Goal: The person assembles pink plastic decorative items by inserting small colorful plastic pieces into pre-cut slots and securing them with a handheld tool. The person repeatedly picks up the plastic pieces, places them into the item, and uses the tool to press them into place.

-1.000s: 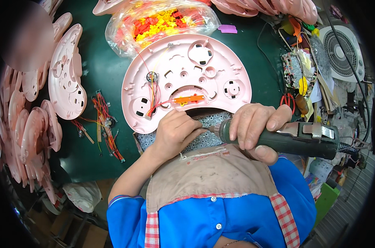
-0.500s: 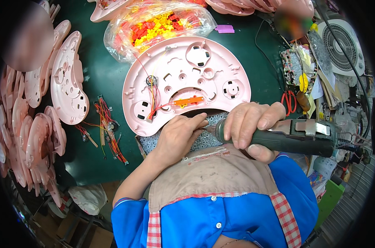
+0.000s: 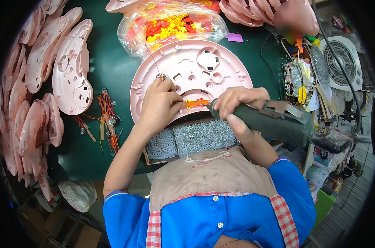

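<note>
A curved pink plastic housing lies inside-up on the table before me. An orange circuit board with yellow pieces under it sits at its inner curve. My right hand is wrapped round a dark electric screwdriver, whose tip reaches the board's right end. Over the housing's left part, my left hand is closed, thumb and finger at the board's left end. Whatever those fingers hold is hidden. A round part with a red wire shows partly just beyond the knuckles.
Metal screws fill a tray between the housing and my apron. Beyond the housing lies a clear bag of red and yellow pieces. Wired parts and stacked pink shells are on the left; a fan stands at right.
My left hand has moved from the screw tray up onto the housing beside the board. The screwdriver in my right hand has moved up and left, its tip now at the board.
</note>
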`<state>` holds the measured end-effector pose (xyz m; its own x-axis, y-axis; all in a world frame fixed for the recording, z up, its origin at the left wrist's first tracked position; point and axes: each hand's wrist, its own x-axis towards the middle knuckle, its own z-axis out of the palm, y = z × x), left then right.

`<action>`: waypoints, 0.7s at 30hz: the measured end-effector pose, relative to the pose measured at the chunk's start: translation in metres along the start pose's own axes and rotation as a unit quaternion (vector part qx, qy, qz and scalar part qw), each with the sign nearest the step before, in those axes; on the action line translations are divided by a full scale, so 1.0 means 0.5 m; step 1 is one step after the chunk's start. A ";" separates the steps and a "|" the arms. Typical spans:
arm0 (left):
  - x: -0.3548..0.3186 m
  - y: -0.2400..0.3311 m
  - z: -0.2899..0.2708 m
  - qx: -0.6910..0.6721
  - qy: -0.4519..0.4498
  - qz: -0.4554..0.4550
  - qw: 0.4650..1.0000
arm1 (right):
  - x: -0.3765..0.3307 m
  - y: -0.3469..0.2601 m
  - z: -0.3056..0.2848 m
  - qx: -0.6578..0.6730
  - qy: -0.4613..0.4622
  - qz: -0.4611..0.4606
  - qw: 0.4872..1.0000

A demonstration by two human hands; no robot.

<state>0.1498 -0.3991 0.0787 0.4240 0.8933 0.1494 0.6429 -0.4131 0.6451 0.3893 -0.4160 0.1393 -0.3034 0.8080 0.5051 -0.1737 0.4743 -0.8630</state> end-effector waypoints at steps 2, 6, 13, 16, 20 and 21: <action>0.000 0.000 0.004 -0.004 -0.015 -0.005 1.000 | -0.006 0.032 0.001 -0.017 -0.020 -0.024 0.999; 0.005 0.005 -0.003 0.003 -0.033 -0.009 0.999 | -0.014 0.064 0.021 0.022 0.038 -0.010 0.999; 0.007 0.002 -0.009 0.022 -0.046 -0.006 0.999 | -0.010 0.071 0.043 0.095 0.098 -0.005 0.991; -0.017 -0.001 0.008 -0.046 0.042 -0.008 0.998 | -0.009 -0.002 0.004 0.075 0.030 0.045 0.996; -0.072 0.065 0.020 -0.011 0.117 0.130 0.985 | -0.041 -0.075 -0.012 0.000 -0.058 0.207 0.977; -0.083 0.084 0.033 -0.016 0.074 0.148 0.986 | -0.056 -0.062 -0.002 0.035 -0.043 0.224 0.973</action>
<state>0.1698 -0.4563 0.0872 0.4907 0.7515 0.4409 0.4839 -0.6559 0.5793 0.4043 -0.4528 0.1522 -0.4396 0.8948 0.0779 -0.0684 0.0531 -0.9962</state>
